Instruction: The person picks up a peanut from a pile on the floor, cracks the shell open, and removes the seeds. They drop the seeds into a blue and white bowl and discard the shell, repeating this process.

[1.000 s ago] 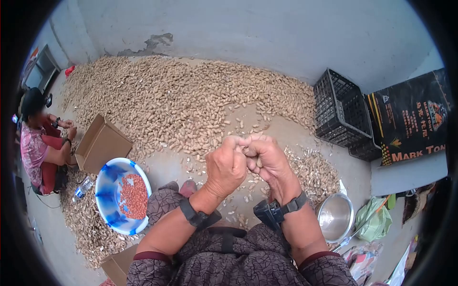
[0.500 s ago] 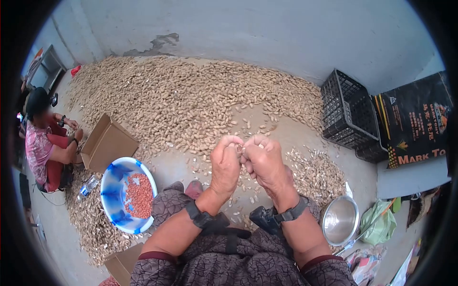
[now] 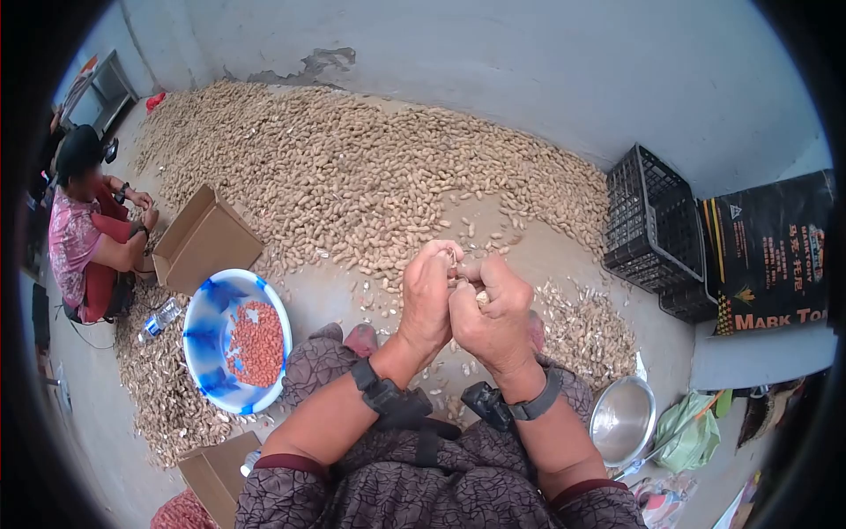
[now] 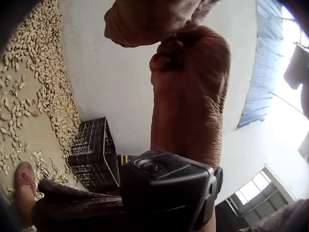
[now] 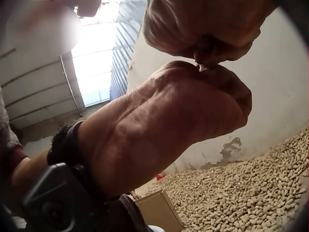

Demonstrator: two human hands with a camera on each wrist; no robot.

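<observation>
In the head view my left hand (image 3: 427, 295) and right hand (image 3: 493, 317) meet in front of my knees, above the floor. Thumbs and fingertips of both pinch a small peanut, mostly hidden between them. Another pale peanut (image 3: 482, 299) shows in the curl of my right fingers. The left wrist view has the right hand (image 4: 190, 72) from its palm side, fingers curled in. From the right wrist, the left hand (image 5: 178, 104) shows its fingertips against the other hand's, with a sliver of the peanut (image 5: 199, 66) between them.
A wide heap of unshelled peanuts (image 3: 335, 176) lies along the wall. Left stand a blue-white basin (image 3: 201, 339) of red kernels (image 3: 256, 344), a cardboard box (image 3: 207, 240) and a seated person (image 3: 88, 229). Right are empty shells (image 3: 582, 335), a metal bowl (image 3: 623, 421) and black crates (image 3: 652, 220).
My hands stay together at the fingertips while the right hand turns, its knuckles now facing up more. The left thumb and forefinger have lifted slightly. The head view has shifted a little left.
</observation>
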